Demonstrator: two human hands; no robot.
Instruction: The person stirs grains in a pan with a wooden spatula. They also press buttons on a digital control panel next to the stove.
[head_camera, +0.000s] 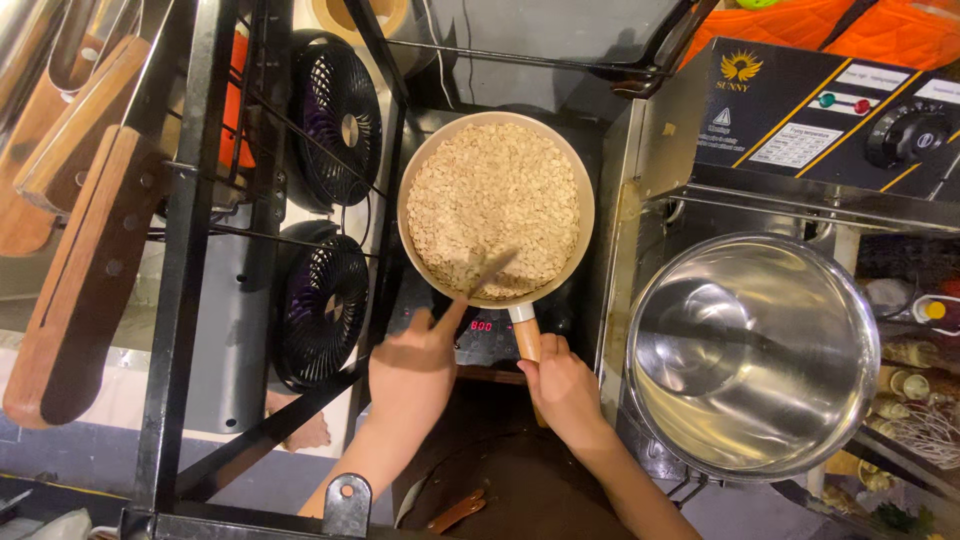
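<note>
Left hand (412, 372): fingers pinching blurred wooden spatula (478, 278) in oats | Right hand (563, 388): fingers wrapping pan handle (526, 336) | Cream pan (495, 207): sitting on induction cooker (482, 327), beside steel bowl (752, 352).

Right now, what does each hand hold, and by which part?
The right hand grips the pan by its wooden handle; the left hand holds a blurred stirring utensil by its lower end.

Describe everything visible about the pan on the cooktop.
The pan is round and cream-coloured, with a pale rim and a short wooden handle pointing toward the person. It sits level on a dark cooktop, filled nearly to the rim with pale flaked grains. The right hand grips the handle; the left hand holds a blurred utensil in the grains.
</note>
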